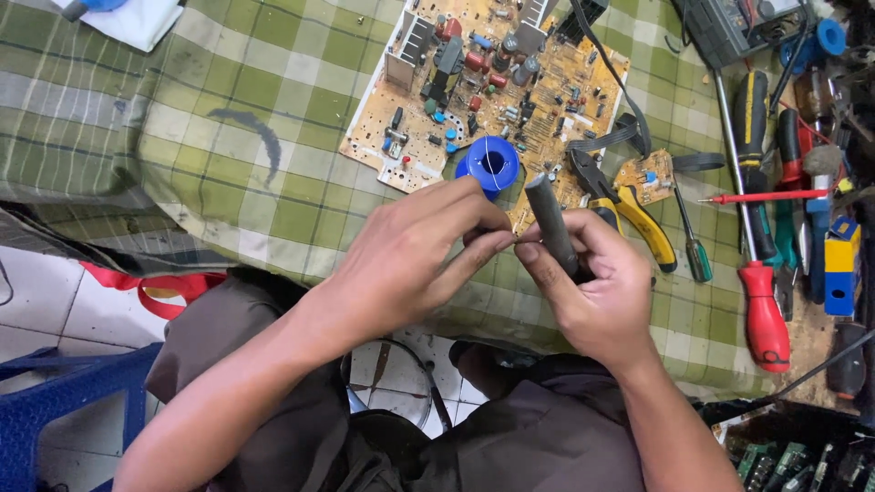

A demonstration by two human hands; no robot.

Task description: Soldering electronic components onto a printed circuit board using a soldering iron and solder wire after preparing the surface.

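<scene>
Two hands meet over a green checked cloth (228,137).
Left hand (415,251) pinches at the tip of the right hand (597,292), which grips a dark grey rod (550,223) upright; circuit board (456,100), blue spool (489,164) beyond.

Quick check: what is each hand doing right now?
Left hand: fingers pinched at the rod, on something too small to tell.
Right hand: closed around a dark grey rod.

Left half of green checked cloth (237,109) is bare, free to pass. Ahead, circuit board (483,87) and blue spool (489,164) block the way. Right side crowded: yellow-handled pliers (629,208), red-handled screwdriver (761,301), more tools packed to the edge. Small gap between pliers and screwdriver.
</scene>
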